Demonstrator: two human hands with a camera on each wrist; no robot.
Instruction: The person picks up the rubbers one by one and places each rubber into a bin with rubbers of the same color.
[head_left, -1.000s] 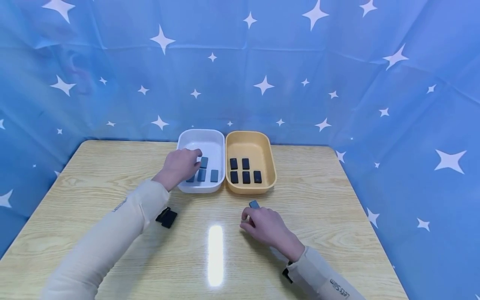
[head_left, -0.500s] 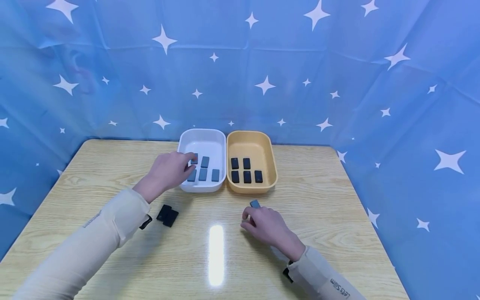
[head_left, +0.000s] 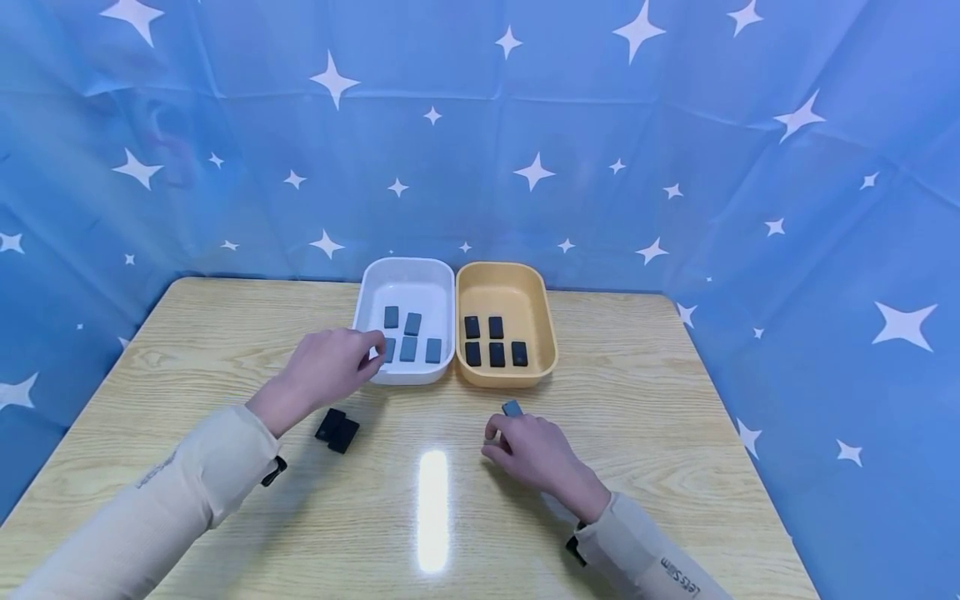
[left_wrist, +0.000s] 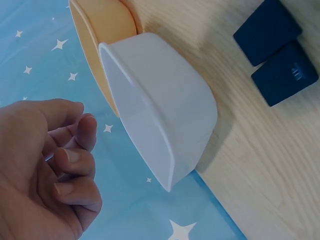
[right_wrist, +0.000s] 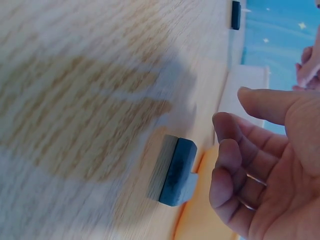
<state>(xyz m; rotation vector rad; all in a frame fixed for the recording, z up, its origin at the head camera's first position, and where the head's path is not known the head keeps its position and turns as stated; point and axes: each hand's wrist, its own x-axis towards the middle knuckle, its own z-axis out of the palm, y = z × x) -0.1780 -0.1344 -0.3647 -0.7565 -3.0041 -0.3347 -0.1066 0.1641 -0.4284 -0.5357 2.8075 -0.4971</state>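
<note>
pale wood table (head_left: 637, 375) | blue starry cloth (head_left: 450, 183) behind | left fingers (left_wrist: 75, 162), right fingers (right_wrist: 229, 156) — relaxed, empty

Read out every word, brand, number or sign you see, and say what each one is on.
"LetsSlim", as best I can read it: the right sleeve.
Left sleeve: lettering, too blurred to read.
Black block on the table: a pale mark, unclear.
Black blocks in the yellow tray: any marks are too small.
</note>
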